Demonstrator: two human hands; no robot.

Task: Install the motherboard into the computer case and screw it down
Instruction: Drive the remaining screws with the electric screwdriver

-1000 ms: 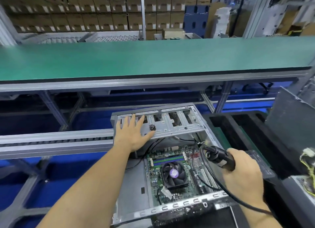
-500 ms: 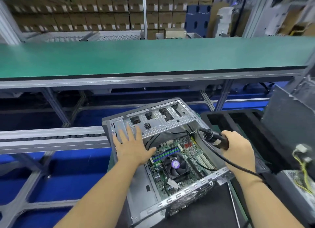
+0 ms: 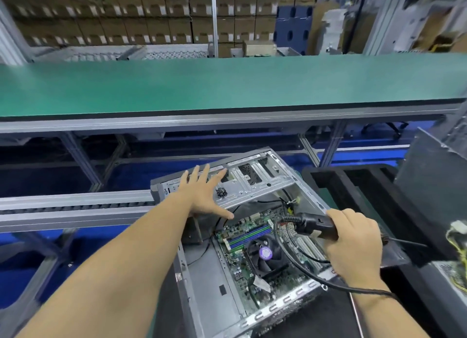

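Note:
An open grey computer case (image 3: 209, 279) lies on its side, turned at an angle. The green motherboard (image 3: 255, 234) sits inside it, with a black fan (image 3: 265, 254) in the middle. My left hand (image 3: 202, 193) lies flat, fingers spread, on the case's silver drive bracket (image 3: 257, 183), next to a small pile of dark screws (image 3: 222, 192). My right hand (image 3: 353, 244) grips a black electric screwdriver (image 3: 313, 225) above the case's right side. Its cable (image 3: 298, 267) loops over the board.
A long green conveyor belt (image 3: 227, 84) runs across behind the case. A grey roller rail (image 3: 75, 206) lies to the left. Black foam trays (image 3: 353, 186) stand at the right, with a grey panel (image 3: 429, 176) and a wired power unit (image 3: 454, 262). Cardboard boxes fill the far shelves.
The case has swung so that its far end points left and its near end right. My left hand stayed flat on the bracket. My right hand rose with the screwdriver.

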